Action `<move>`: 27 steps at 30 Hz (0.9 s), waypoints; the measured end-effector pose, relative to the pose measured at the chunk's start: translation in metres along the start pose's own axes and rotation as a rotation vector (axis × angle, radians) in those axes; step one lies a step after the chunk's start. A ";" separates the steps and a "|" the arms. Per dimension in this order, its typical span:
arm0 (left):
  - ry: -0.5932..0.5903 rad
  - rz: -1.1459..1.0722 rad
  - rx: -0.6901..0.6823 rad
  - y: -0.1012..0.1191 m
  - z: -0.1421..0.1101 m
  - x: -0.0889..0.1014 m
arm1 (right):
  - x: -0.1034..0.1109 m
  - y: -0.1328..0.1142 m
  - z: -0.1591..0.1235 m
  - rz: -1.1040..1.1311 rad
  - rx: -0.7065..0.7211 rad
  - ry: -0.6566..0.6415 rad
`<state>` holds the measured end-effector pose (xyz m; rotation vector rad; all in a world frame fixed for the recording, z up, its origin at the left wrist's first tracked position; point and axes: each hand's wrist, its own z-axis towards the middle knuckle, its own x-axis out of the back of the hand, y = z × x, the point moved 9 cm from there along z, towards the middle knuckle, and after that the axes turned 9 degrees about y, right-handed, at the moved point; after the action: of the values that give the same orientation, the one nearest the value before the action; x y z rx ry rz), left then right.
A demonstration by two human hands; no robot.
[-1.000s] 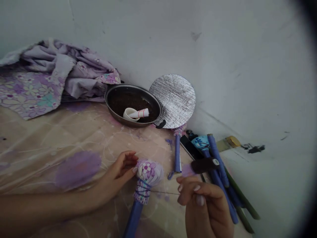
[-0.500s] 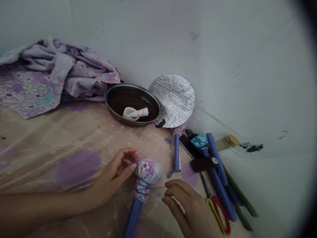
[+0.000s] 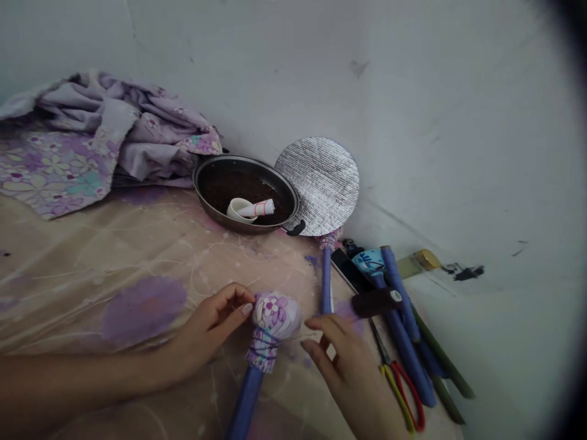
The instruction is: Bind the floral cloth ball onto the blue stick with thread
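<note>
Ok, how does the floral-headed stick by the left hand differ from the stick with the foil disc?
The floral-headed stick has a rounded cloth head, while the foil-disc stick ends in a flat, round, silver quilted disc. The left hand is against the floral-headed stick, while the foil-disc stick lies untouched. Both have blue handles and gathered floral collars.

Cloth-headed stick (image 3: 273, 324) betw. L hand (image 3: 206, 321), R hand (image 3: 351, 373); scissors (image 3: 409, 394), blue rods (image 3: 403, 348) block R side.
</note>
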<state>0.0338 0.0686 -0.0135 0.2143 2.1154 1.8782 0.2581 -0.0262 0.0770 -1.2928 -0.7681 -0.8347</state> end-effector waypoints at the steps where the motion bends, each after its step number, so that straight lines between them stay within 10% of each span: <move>1: -0.013 0.006 0.012 0.000 -0.001 -0.001 | 0.001 -0.001 0.003 0.015 0.005 0.080; 6: -0.024 0.013 0.003 0.005 -0.006 -0.002 | -0.015 -0.007 0.005 0.151 0.012 0.357; 13: -0.095 -0.009 -0.015 0.013 -0.009 -0.007 | -0.037 0.010 0.017 0.506 -0.162 0.188; 19: -0.155 -0.202 0.185 -0.009 -0.007 -0.018 | -0.042 0.040 0.016 0.964 -0.375 0.337; 27: -0.323 -0.525 0.472 -0.023 -0.019 -0.049 | -0.049 0.027 0.014 1.050 -0.212 0.397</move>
<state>0.0756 0.0331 -0.0278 0.0464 2.0882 0.9717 0.2570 -0.0054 0.0228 -1.4133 0.3471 -0.2769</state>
